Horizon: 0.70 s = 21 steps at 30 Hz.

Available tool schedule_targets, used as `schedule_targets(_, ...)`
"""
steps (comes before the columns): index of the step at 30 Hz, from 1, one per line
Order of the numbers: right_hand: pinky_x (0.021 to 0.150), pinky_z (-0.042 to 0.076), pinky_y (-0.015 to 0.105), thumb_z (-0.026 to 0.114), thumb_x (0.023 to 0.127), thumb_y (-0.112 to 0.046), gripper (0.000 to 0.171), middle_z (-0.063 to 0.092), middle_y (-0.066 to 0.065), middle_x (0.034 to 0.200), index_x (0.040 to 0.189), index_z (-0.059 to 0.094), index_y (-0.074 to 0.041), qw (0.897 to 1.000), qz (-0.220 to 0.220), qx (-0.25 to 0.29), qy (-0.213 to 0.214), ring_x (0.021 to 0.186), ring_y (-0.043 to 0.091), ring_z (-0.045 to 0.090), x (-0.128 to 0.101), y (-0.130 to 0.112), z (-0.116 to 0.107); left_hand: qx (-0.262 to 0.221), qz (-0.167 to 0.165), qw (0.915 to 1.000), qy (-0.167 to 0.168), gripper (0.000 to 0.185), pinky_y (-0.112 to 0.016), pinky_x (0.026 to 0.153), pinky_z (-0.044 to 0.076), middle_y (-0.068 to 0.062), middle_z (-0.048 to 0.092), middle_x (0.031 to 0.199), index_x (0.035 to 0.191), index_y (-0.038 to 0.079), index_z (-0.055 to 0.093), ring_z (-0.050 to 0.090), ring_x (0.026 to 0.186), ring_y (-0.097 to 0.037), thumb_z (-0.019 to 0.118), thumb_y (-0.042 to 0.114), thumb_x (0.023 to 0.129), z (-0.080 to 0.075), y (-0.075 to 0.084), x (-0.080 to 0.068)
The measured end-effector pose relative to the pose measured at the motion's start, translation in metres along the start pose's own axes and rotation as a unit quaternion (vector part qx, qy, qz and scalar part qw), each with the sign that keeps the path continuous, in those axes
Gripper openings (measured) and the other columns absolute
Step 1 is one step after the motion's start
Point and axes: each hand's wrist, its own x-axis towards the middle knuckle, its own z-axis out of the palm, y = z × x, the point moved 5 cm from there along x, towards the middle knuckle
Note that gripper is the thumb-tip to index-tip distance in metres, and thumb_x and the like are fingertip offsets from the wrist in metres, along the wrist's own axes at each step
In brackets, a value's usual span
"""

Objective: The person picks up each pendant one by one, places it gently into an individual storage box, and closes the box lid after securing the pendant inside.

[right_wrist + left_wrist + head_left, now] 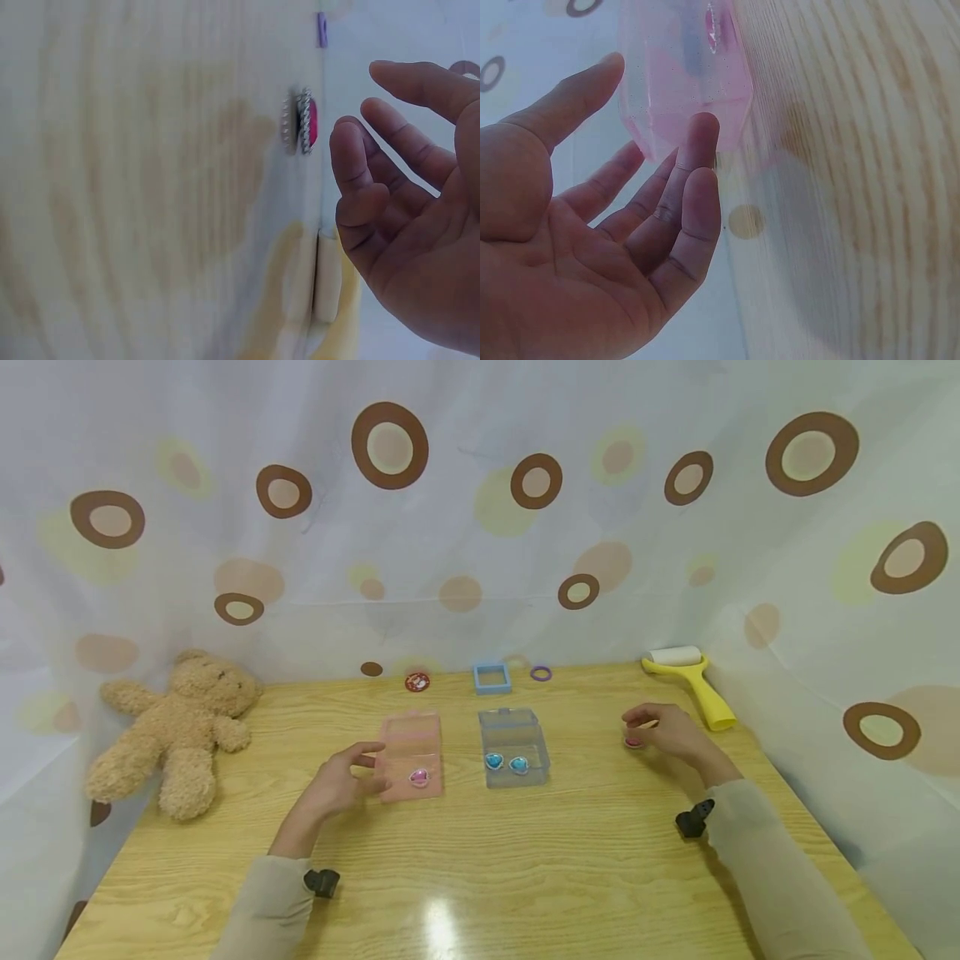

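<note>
A fuzzy tan teddy bear (183, 731) lies at the left end of the light wooden table (480, 877), next to the white cloth with brown rings (450, 527). Next comes the person's left hand (335, 785). Its grip is spread, with nothing pinched. The fingertips are right by the left side of an open, see-through pink plastic box (396, 770); it is hard to tell if they touch it. One shiny pink gem (419, 777) with a silvery edge sits in the near part of this box. Behind the box lies a small round red piece (417, 682) with white marks.

To the right is an open, see-through grey-blue plastic box (514, 737), with two shiny blue gems (519, 765) in its near part. Behind it is a light blue square frame (492, 690), and a thin purple ring (542, 679) is just right of that.

Farther right, the person's right hand (671, 732) is over a shiny red gem (313, 124) with a silvery beaded edge, which is on the table. This grip is spread too, with a gap between fingers and gem. A yellow roller with a white roll (702, 683) lies by the cloth.
</note>
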Motion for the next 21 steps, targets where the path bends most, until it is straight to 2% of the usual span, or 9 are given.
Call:
schedule_targets(7,0.080,0.058,0.036,0.065,0.098,-0.022,0.042,0.064,0.022,0.121,0.132,0.058,0.001,0.999,0.025,0.024,-0.021,0.096,0.024,0.069,0.001,0.015,0.002,-0.004,-0.003,1.0000,-0.002,0.063,-0.041,0.084,0.055,-0.023,0.058,0.136,0.148,0.011,0.045,0.058,0.120,-0.040,0.073,0.022,0.092,0.000,-0.002,-0.001)
schedule_targets(13,0.078,0.053,0.031,0.069,0.093,-0.021,0.043,0.065,0.019,0.118,0.130,0.061,-0.001,0.999,0.033,-0.010,-0.030,0.098,0.024,0.064,0.003,0.018,0.001,-0.007,-0.006,1.0000,-0.002,0.063,-0.042,0.086,0.054,-0.022,0.058,0.137,0.148,0.012,0.045,0.056,0.122,-0.040,0.073,0.022,0.092,0.000,-0.002,-0.001)
schedule_targets(21,0.082,0.050,0.035,0.074,0.088,-0.026,0.045,0.066,0.015,0.116,0.127,0.065,-0.006,0.997,0.036,-0.064,-0.039,0.103,0.026,0.060,0.007,0.020,0.000,-0.016,-0.010,0.9998,-0.004,0.063,-0.040,0.086,0.054,-0.022,0.056,0.138,0.149,0.012,0.044,0.058,0.121,-0.039,0.072,0.021,0.093,0.000,-0.001,-0.001)
